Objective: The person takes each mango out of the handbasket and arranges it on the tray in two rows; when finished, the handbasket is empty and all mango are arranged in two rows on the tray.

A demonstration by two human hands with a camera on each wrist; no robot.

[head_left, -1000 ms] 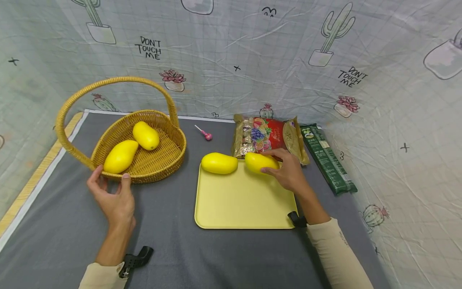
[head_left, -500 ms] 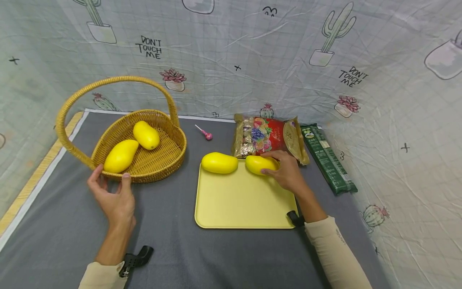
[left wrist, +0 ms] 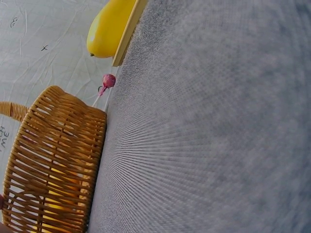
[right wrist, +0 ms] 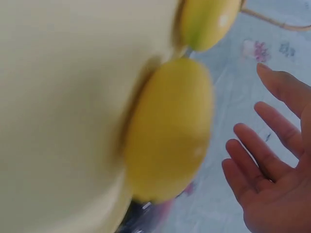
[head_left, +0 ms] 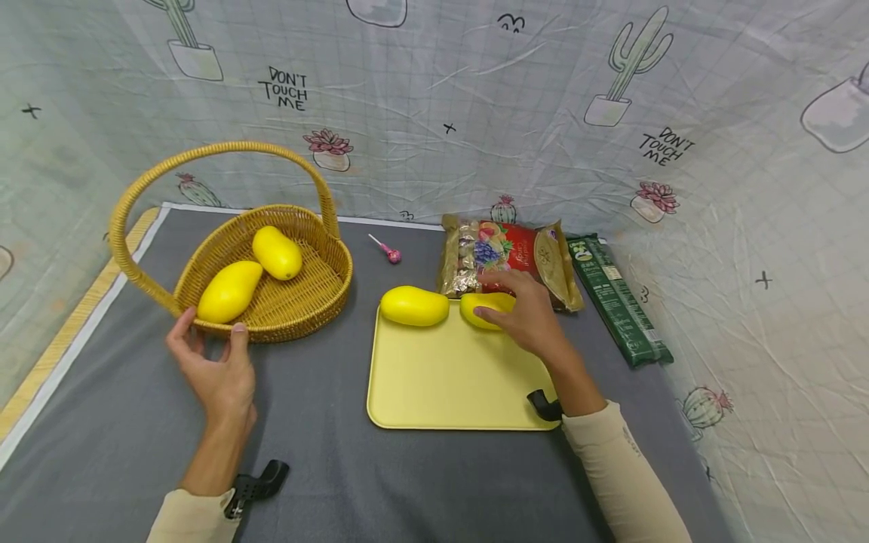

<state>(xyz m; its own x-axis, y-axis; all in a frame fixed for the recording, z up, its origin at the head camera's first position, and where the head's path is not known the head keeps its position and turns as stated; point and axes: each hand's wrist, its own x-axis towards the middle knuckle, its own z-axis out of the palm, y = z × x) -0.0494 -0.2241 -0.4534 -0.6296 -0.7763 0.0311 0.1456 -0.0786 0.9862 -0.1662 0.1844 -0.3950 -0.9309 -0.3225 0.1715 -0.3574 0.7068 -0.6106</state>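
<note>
- Here, the nearer right hand point(head_left: 519, 311) has fingers and thumb apart, holding nothing.
- Just left of its palm, the rightmost yellow fruit point(head_left: 474, 312) lies lengthwise along the far edge of the tray point(head_left: 451, 381).
- The left hand point(head_left: 216, 381), fingers apart, touches the basket point(head_left: 302, 326).

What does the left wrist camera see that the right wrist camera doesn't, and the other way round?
Only the left wrist view shows the basket's woven wall, the pink lollipop and the grey cloth. Only the right wrist view shows the right hand, fingers apart, and the mango nearest it. Both show the yellow tray, its other mango and the patterned backdrop.
</note>
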